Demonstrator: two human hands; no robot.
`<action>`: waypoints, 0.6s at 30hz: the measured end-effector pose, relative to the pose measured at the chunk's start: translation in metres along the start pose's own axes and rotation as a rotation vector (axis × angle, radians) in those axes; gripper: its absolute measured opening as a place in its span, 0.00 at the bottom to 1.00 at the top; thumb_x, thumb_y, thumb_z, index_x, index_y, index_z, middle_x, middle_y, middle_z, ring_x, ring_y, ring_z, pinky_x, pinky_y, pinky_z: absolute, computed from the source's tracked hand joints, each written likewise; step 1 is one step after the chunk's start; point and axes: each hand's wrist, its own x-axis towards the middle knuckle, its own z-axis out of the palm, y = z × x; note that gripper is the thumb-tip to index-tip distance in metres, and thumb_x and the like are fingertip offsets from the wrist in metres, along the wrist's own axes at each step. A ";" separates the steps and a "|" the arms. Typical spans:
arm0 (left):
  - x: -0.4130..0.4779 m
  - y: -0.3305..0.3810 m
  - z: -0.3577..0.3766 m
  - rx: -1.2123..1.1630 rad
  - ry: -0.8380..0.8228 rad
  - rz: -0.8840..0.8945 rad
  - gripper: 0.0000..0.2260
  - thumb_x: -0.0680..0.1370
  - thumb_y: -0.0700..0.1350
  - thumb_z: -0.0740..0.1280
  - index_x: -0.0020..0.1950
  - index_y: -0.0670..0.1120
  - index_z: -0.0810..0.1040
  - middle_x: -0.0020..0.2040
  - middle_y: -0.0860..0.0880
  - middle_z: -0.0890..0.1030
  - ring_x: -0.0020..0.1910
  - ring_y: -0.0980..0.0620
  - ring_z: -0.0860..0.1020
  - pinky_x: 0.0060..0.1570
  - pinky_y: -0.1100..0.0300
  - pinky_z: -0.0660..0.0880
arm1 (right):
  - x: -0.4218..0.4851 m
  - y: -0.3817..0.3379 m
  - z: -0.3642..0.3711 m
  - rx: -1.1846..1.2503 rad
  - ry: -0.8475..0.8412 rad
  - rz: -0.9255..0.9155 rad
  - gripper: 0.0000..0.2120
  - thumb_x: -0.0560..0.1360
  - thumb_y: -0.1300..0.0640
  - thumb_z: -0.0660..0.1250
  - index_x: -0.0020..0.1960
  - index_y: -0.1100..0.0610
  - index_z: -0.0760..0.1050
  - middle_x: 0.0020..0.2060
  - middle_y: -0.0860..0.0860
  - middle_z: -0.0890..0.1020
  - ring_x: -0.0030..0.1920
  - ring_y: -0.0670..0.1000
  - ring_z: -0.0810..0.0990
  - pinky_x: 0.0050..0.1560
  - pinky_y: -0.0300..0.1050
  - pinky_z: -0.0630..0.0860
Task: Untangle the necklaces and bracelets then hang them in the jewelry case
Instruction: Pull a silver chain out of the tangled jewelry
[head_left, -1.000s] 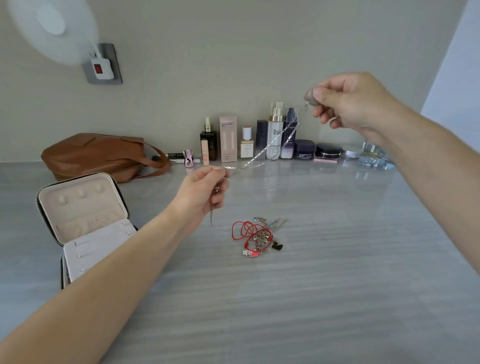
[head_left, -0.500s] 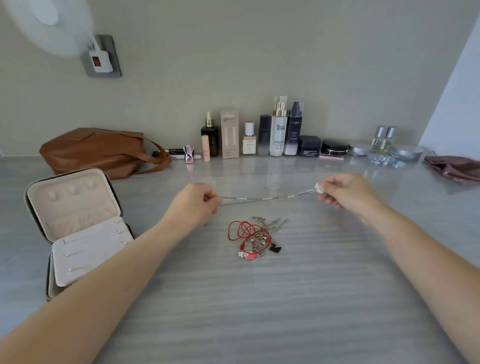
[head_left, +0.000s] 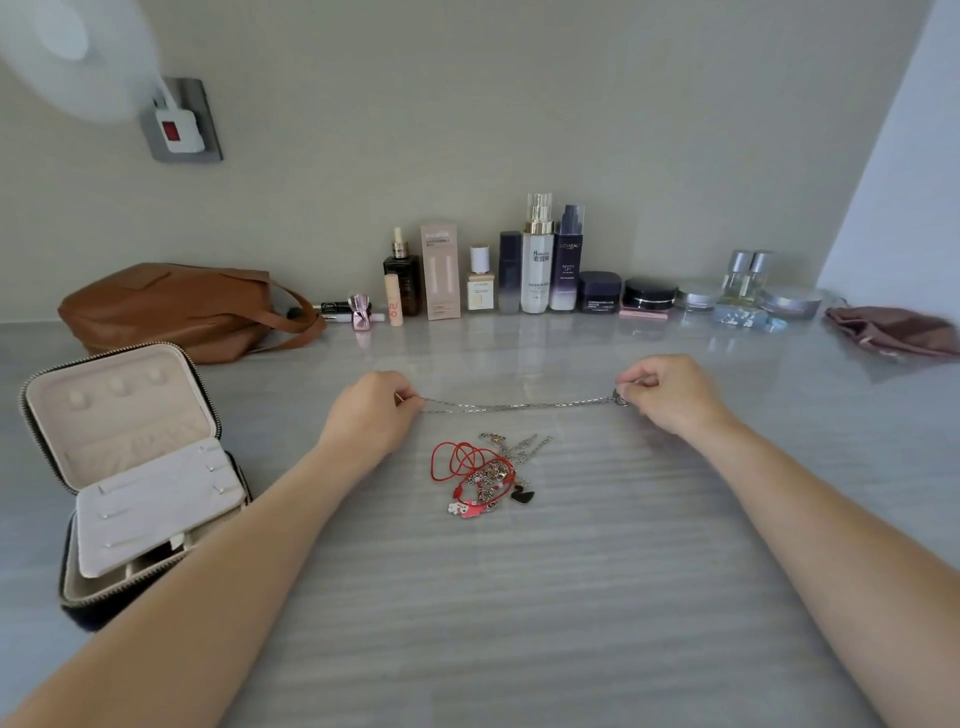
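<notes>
my left hand (head_left: 371, 415) and right hand (head_left: 670, 392) each pinch one end of a silver necklace (head_left: 519, 406), stretched level above the table (head_left: 519, 597), just behind the tangled jewelry pile (head_left: 488, 473); the open jewelry case (head_left: 130, 467) sits left.

Two bare arms show, skin uncovered from frame edge to fingertips. The left forearm (head_left: 208, 571) rises from the lower left corner and the right forearm (head_left: 810, 545) from the lower right, tapering to the bare left hand (head_left: 371, 415) and right hand (head_left: 670, 395) at mid-frame.
</notes>
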 end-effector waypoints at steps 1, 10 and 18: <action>-0.001 -0.002 0.001 -0.010 0.016 0.019 0.07 0.76 0.44 0.64 0.47 0.44 0.80 0.44 0.47 0.79 0.43 0.49 0.74 0.42 0.59 0.69 | 0.000 0.000 0.000 -0.006 0.001 -0.006 0.03 0.70 0.61 0.68 0.43 0.58 0.80 0.41 0.56 0.83 0.36 0.51 0.76 0.43 0.40 0.70; -0.005 -0.004 -0.005 -0.046 0.056 0.120 0.06 0.74 0.43 0.66 0.46 0.46 0.82 0.43 0.51 0.79 0.41 0.53 0.73 0.43 0.62 0.67 | 0.002 0.003 0.001 -0.006 0.008 -0.015 0.02 0.71 0.62 0.68 0.41 0.57 0.80 0.38 0.55 0.81 0.36 0.53 0.77 0.40 0.40 0.71; -0.011 -0.005 -0.015 0.004 -0.161 0.075 0.06 0.71 0.51 0.70 0.42 0.50 0.81 0.42 0.52 0.81 0.44 0.52 0.77 0.43 0.58 0.73 | 0.004 0.004 0.001 -0.068 0.034 -0.018 0.05 0.71 0.63 0.67 0.44 0.61 0.82 0.42 0.58 0.83 0.41 0.54 0.78 0.45 0.41 0.71</action>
